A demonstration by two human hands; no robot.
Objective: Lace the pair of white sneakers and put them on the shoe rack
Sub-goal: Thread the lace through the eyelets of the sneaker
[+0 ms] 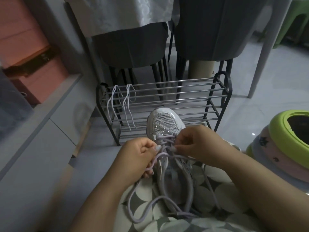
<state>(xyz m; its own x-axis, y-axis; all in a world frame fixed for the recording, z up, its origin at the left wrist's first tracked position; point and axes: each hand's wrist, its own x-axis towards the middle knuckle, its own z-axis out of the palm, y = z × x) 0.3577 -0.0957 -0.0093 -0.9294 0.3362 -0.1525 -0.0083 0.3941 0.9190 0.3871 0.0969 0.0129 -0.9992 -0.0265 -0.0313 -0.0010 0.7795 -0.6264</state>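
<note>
A white sneaker (164, 122) with a mesh, glittery toe lies on my lap, toe pointing away toward the shoe rack (167, 97). A pale lilac lace (164, 178) crosses its lower eyelets and trails in long loops over my patterned lap. My left hand (140, 156) pinches one lace strand at the shoe's left side. My right hand (199, 146) pinches the lace near the eyelets on the right. Two white laces (127, 106) hang over the rack's top bars at the left. The second sneaker is mostly hidden behind my right forearm.
The black metal rack stands on the pale floor in front of two dark chairs (130, 47) and a table with a white cloth. A grey cabinet (41, 131) runs along the left. Stacked green and pink plastic stools (284, 144) sit at the right.
</note>
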